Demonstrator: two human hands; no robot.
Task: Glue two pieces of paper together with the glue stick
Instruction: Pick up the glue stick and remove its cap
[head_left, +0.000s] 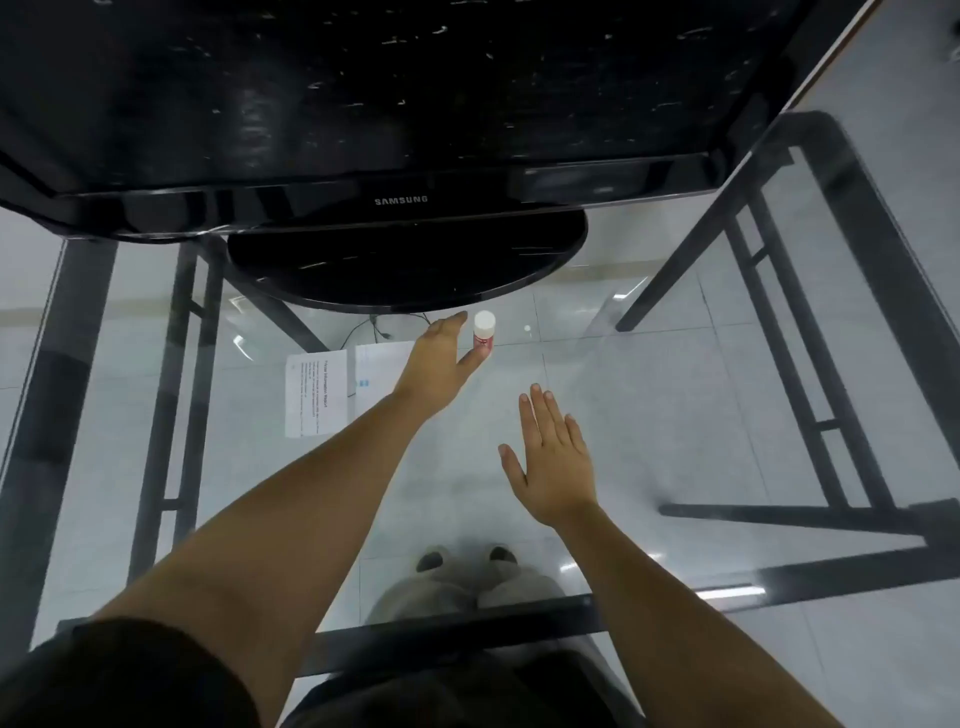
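Observation:
A small glue stick (484, 332) with a white cap and a red label stands upright on the glass table (649, 395), just in front of the monitor's base. My left hand (439, 366) is stretched out beside it on its left, fingers apart, the thumb tip touching its lower part. Two pieces of white paper lie flat to the left: one printed sheet (315, 393) and a second sheet (382, 364) partly under my left forearm. My right hand (553, 457) hovers flat over the glass, nearer to me, fingers spread and holding nothing.
A black Samsung monitor (363, 104) fills the far half of the view, its round base (405, 270) on the glass. Dark metal table frame bars (810, 364) run under the glass at both sides and along the near edge. A cable lies behind the papers.

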